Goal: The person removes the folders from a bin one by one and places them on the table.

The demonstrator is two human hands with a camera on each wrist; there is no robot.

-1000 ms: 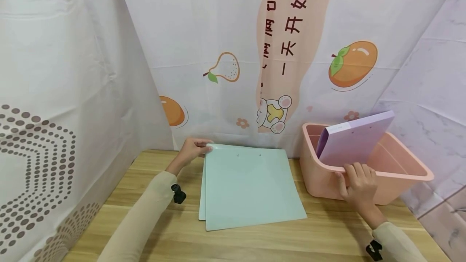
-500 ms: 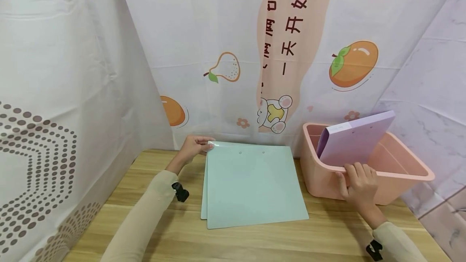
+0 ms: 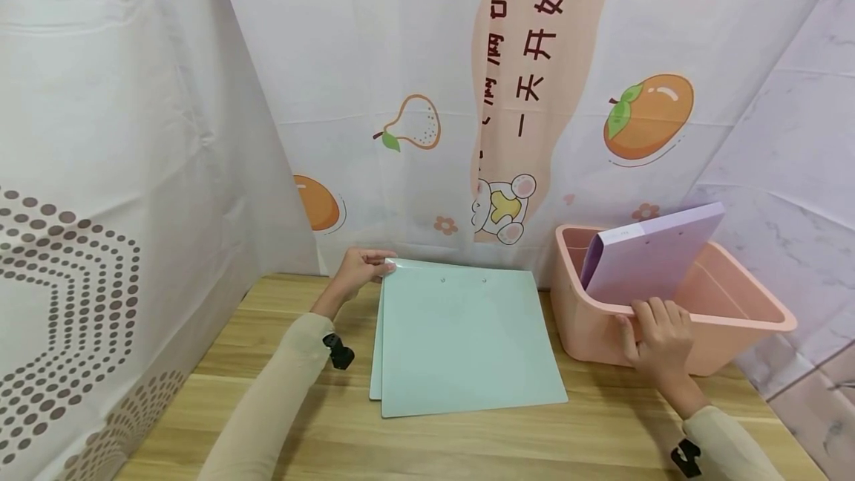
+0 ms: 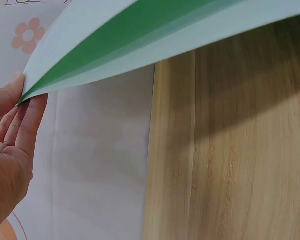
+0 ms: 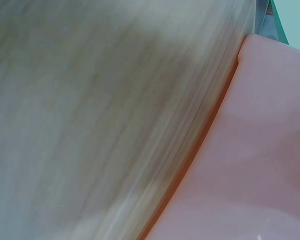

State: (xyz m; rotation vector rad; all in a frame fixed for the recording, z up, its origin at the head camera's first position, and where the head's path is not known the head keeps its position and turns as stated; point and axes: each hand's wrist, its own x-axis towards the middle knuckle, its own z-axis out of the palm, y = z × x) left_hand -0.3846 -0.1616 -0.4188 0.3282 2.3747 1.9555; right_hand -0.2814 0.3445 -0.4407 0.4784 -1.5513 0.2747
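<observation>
My left hand (image 3: 357, 273) pinches the far left corner of a mint-green file folder (image 3: 467, 347) between thumb and fingers. In the left wrist view the two covers of the folder (image 4: 110, 75) meet at the pinched corner and gape apart, with a darker green inside. The folder is tilted above the wooden table. My right hand (image 3: 661, 340) grips the near rim of a pink plastic bin (image 3: 581, 325), fingers over the edge and thumb outside. A purple file folder (image 3: 648, 258) leans inside the bin and sticks up over its rim.
The wooden table (image 3: 320, 429) reaches back to a fruit-printed cloth (image 3: 401, 191). White patterned cloth (image 3: 133, 169) hangs at the left, and marbled cloth (image 3: 795, 147) stands behind the bin on the right.
My left hand has moved slightly right and away from me, and the mint-green folder has shifted a little with it. The right hand, bin and purple folder look unmoved.
</observation>
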